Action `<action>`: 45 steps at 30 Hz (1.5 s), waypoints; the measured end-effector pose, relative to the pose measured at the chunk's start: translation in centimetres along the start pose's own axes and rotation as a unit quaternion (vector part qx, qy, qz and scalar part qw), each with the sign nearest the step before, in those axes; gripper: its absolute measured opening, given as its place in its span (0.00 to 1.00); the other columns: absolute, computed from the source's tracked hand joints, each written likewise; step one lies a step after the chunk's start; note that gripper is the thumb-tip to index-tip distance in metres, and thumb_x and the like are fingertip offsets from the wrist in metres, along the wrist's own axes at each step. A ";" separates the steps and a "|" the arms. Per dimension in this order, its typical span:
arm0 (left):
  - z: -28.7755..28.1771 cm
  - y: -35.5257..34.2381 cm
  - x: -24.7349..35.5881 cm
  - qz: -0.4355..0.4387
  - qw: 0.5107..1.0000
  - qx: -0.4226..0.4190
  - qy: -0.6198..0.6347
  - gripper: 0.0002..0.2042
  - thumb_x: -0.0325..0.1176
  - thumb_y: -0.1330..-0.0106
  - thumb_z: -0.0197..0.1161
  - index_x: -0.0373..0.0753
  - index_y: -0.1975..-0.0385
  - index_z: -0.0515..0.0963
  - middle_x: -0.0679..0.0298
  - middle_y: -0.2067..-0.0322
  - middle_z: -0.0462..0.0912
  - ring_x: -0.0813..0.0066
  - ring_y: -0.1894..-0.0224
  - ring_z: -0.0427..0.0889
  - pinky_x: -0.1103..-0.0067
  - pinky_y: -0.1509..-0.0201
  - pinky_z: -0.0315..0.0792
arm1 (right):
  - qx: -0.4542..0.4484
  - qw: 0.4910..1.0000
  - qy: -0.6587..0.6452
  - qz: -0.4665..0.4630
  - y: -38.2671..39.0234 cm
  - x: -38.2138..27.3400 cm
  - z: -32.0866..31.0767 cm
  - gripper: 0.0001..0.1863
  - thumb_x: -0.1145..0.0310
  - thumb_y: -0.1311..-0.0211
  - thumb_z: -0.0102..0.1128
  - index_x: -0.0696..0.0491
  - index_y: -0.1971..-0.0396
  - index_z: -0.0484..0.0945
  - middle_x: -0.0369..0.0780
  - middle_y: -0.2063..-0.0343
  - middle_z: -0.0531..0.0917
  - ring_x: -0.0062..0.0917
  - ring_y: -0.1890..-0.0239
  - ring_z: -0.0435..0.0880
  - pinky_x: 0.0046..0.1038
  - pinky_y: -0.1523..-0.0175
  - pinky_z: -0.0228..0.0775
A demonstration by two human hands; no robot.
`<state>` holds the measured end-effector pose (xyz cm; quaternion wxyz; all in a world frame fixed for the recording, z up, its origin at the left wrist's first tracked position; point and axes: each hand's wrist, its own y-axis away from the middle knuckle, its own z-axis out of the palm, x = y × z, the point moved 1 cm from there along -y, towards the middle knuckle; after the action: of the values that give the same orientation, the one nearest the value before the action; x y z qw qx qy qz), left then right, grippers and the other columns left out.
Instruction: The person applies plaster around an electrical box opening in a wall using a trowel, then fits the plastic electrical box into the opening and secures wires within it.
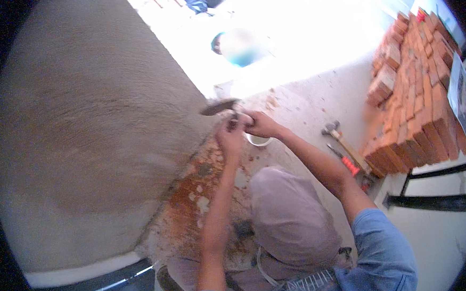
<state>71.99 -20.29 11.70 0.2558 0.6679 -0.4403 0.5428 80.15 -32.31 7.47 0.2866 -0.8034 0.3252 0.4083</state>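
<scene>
Ahead of my knees, both hands meet at a hand tool with a flat dark blade (220, 107), which looks like a trowel. My right hand (263, 125) is closed round its pale handle. Close against it, my left hand (229, 139) has its fingers bent inward at the blade's neck; motion blur hides what they grip. The blade points left, near the edge of a grey, swirl-marked plastered surface (98, 127). Beneath my right wrist shows part of a white round container (259, 140).
On the floor to the right lie a hammer (348, 146) and a red-handled tool (347, 163). Orange bricks (414, 97) are stacked beyond them, near black metal bars (439, 202). Reddish rubble (195, 188) litters the floor along the plastered surface. A blurred round shape with teal (243, 54) is farther off.
</scene>
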 end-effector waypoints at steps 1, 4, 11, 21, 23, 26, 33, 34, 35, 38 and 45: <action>-2.6 0.4 -4.4 -0.019 1.000 -0.001 -0.018 0.13 0.31 0.41 0.64 0.29 0.60 0.78 0.52 0.63 0.83 0.65 0.61 0.81 0.70 0.55 0.74 | -0.047 0.998 0.013 -0.025 -0.9 -1.8 2.5 0.24 0.62 0.48 0.64 0.57 0.51 0.75 0.48 0.61 0.83 0.34 0.57 0.81 0.34 0.49 0.70; -4.6 2.8 -9.6 -0.093 0.926 -0.256 -0.263 0.23 0.38 0.39 0.59 0.30 0.47 0.70 0.46 0.50 0.75 0.54 0.44 0.72 0.63 0.41 0.65 | -0.067 0.997 0.017 -0.030 -0.5 5.5 4.5 0.12 0.65 0.42 0.57 0.57 0.63 0.76 0.39 0.73 0.80 0.24 0.69 0.76 0.33 0.60 0.70; -31.5 21.8 -7.1 -0.043 0.922 0.001 -0.384 0.30 0.46 0.34 0.58 0.38 0.37 0.62 0.49 0.36 0.61 0.52 0.32 0.57 0.61 0.33 0.56 | -0.114 0.963 -0.213 0.119 1.0 7.6 5.6 0.08 0.69 0.54 0.67 0.53 0.75 0.77 0.30 0.76 0.77 0.16 0.72 0.74 0.26 0.65 0.70; -32.1 43.8 3.8 -0.210 0.897 0.178 -0.345 0.28 0.46 0.34 0.57 0.35 0.39 0.64 0.47 0.42 0.68 0.50 0.40 0.66 0.62 0.37 0.60 | -0.224 0.960 0.118 0.120 0.3 15.2 9.5 0.17 0.56 0.46 0.61 0.56 0.76 0.78 0.48 0.74 0.82 0.41 0.70 0.80 0.39 0.61 0.71; -32.3 45.8 4.3 -0.244 0.886 0.183 -0.349 0.28 0.46 0.34 0.57 0.35 0.39 0.65 0.48 0.43 0.68 0.50 0.41 0.67 0.62 0.39 0.61 | -0.224 0.938 0.215 0.152 0.6 13.7 12.5 0.17 0.55 0.44 0.60 0.57 0.75 0.79 0.50 0.72 0.83 0.43 0.68 0.81 0.40 0.61 0.71; -31.5 41.2 0.3 -0.195 0.921 0.145 -0.306 0.27 0.46 0.34 0.56 0.35 0.40 0.65 0.49 0.44 0.69 0.51 0.43 0.68 0.61 0.40 0.62 | -0.095 0.951 0.234 0.180 -2.9 22.1 6.4 0.16 0.57 0.50 0.61 0.57 0.74 0.80 0.51 0.69 0.83 0.44 0.65 0.82 0.39 0.59 0.72; -32.7 44.3 0.8 -0.229 0.913 0.124 -0.314 0.26 0.46 0.33 0.56 0.35 0.41 0.67 0.50 0.47 0.72 0.53 0.47 0.71 0.60 0.44 0.64 | -0.165 0.957 0.204 0.122 -1.1 13.7 8.5 0.17 0.57 0.52 0.61 0.57 0.74 0.80 0.51 0.70 0.83 0.45 0.66 0.83 0.40 0.61 0.74; -32.6 44.2 0.7 -0.227 0.916 0.119 -0.310 0.26 0.46 0.33 0.56 0.35 0.41 0.67 0.51 0.47 0.72 0.53 0.47 0.72 0.60 0.44 0.65 | -0.164 0.955 0.222 0.112 -1.1 13.4 7.6 0.16 0.57 0.53 0.62 0.57 0.75 0.80 0.51 0.72 0.83 0.45 0.67 0.83 0.40 0.62 0.74; -32.6 44.2 0.7 -0.226 0.917 0.113 -0.308 0.26 0.46 0.33 0.56 0.35 0.42 0.68 0.51 0.47 0.73 0.54 0.48 0.72 0.60 0.45 0.65 | -0.163 0.952 0.238 0.103 -1.1 13.0 6.7 0.16 0.57 0.54 0.63 0.57 0.75 0.80 0.50 0.73 0.83 0.45 0.68 0.83 0.40 0.62 0.74; -32.5 43.7 -0.1 -0.214 0.926 0.087 -0.297 0.25 0.46 0.33 0.55 0.35 0.42 0.68 0.52 0.49 0.74 0.54 0.50 0.73 0.60 0.46 0.66 | -0.104 0.965 0.219 0.103 -1.6 12.7 3.7 0.14 0.60 0.56 0.65 0.57 0.77 0.80 0.50 0.76 0.83 0.44 0.70 0.83 0.40 0.63 0.74; -33.1 47.2 -1.9 -0.204 0.934 -0.006 -0.292 0.24 0.46 0.32 0.55 0.35 0.44 0.70 0.54 0.51 0.77 0.56 0.53 0.76 0.59 0.50 0.69 | 0.065 0.989 0.129 0.028 0.0 3.9 -1.3 0.19 0.68 0.60 0.64 0.57 0.64 0.75 0.50 0.71 0.82 0.45 0.66 0.82 0.41 0.62 0.72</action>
<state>14.51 -15.34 12.75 0.2256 0.8708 -0.3528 0.2575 82.52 -34.37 4.83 0.2822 -0.8195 0.4079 0.2871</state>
